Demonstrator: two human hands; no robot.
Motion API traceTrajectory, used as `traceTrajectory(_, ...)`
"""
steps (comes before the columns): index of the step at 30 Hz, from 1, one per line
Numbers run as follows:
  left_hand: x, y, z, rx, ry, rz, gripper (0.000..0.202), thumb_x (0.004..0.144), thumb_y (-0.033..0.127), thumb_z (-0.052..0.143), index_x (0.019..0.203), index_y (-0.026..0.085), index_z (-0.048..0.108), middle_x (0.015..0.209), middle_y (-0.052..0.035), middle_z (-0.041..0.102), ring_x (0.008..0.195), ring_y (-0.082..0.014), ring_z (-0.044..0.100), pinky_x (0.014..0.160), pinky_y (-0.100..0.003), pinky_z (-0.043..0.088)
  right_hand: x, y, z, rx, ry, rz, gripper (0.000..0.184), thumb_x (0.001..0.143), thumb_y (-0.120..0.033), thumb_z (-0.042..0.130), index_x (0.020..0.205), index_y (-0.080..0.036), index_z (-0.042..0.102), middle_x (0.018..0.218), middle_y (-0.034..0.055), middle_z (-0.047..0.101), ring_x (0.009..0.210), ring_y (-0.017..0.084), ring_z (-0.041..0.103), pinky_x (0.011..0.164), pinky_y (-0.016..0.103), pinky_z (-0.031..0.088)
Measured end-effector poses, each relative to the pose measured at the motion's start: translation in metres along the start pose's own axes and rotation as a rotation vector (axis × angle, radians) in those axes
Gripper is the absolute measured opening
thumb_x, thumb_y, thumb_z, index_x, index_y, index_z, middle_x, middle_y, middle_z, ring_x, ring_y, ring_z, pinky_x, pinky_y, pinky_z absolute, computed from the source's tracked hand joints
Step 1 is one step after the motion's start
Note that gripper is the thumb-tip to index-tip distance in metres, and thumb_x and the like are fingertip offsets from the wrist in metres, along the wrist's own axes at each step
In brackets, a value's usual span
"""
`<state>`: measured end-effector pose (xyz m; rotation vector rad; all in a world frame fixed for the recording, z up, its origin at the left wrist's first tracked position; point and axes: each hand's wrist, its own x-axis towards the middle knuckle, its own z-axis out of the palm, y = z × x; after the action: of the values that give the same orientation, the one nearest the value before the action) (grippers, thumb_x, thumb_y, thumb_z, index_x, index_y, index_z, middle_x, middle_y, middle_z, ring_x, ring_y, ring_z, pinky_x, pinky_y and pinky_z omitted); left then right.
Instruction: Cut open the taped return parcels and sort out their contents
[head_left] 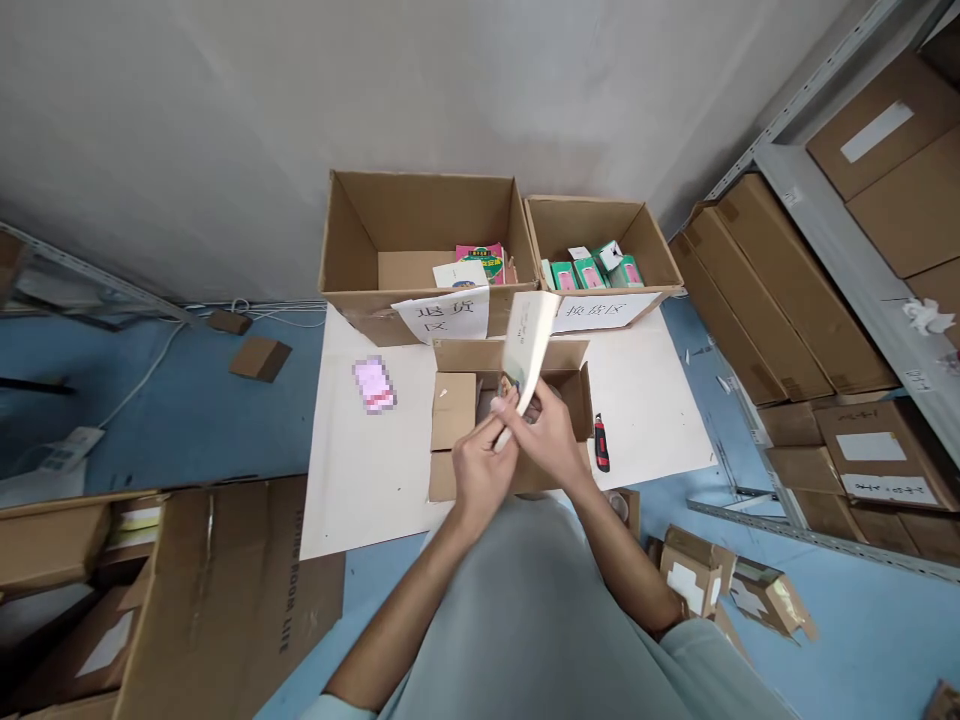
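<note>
While your left hand and right hand both grip the book near its lower end, you have it tilted above the open box on the table, beside the knife.

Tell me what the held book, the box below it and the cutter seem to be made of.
Book: likely paper, with a smooth pale cover and a cream edge like stacked pages.
Box: cardboard, by its matte brown surface and folded flaps.
Cutter: probably plastic, given its red and black body; rubber parts can't be ruled out.
</note>
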<state>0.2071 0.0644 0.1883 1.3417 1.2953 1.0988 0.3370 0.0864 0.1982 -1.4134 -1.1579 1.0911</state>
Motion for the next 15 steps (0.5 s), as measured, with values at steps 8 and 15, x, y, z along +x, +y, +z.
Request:
traceTrajectory(8,0.025,-0.006,-0.031,0.058,0.082,0.043,0.072,0.096,0.062,0.087,0.155,0.023,0.073,0.171,-0.0178,0.063,0.160,-0.0367,0.061,0.134,-0.054,0.051,0.000,0.002,-0.052,0.273,0.035,0.110,0.062,0.095,-0.073,0.084,0.135,-0.026,0.083,0.125,0.0074,0.089,0.119,0.034,0.083,0.103,0.046,0.069)
traceTrajectory(15,0.039,0.007,-0.064,-0.221,-0.154,-0.276,0.079,0.078,0.077,0.098,0.125,0.015,0.082,0.117,-0.0160,0.088,0.110,-0.0366,0.085,0.097,-0.049,0.074,-0.007,0.012,-0.060,0.371,-0.019,0.197,0.069,0.092,-0.079,0.085,0.137,-0.026,0.083,0.120,0.0088,0.090,0.122,0.036,0.084,0.102,0.048,0.071)
